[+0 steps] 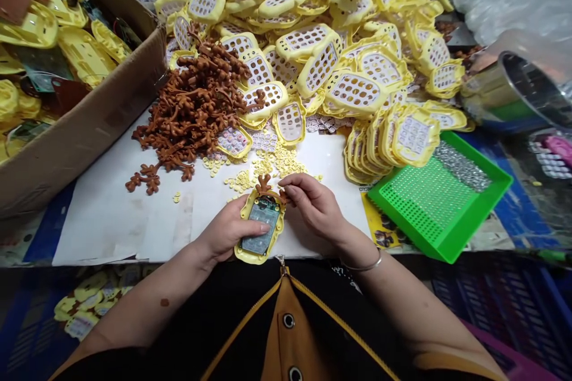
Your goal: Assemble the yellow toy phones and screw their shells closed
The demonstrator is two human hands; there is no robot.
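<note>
My left hand (226,227) is closed around a yellow plastic toy shell (251,258) held above the table's front edge, its thumb lying across the green circuit board (255,244) inside. A brown antler-shaped piece (263,184) sticks up from the shell's top edge. At the shell's upper right corner, my right hand (315,205) has its thumb and fingers pinched together at a small brown part (283,194), perhaps the other end of the antler piece. The fingers partly hide that spot, so I cannot tell how the part sits. Small yellow buttons (241,181) lie just beyond the shell.
Brown antler pieces (192,101) are heaped at left, beside a cardboard box (89,119) of yellow shells. Yellow shells with button grids (353,92) pile up behind. At right are stacked shells (413,137), a green basket (456,244) with screws (465,164) and a metal container (496,92).
</note>
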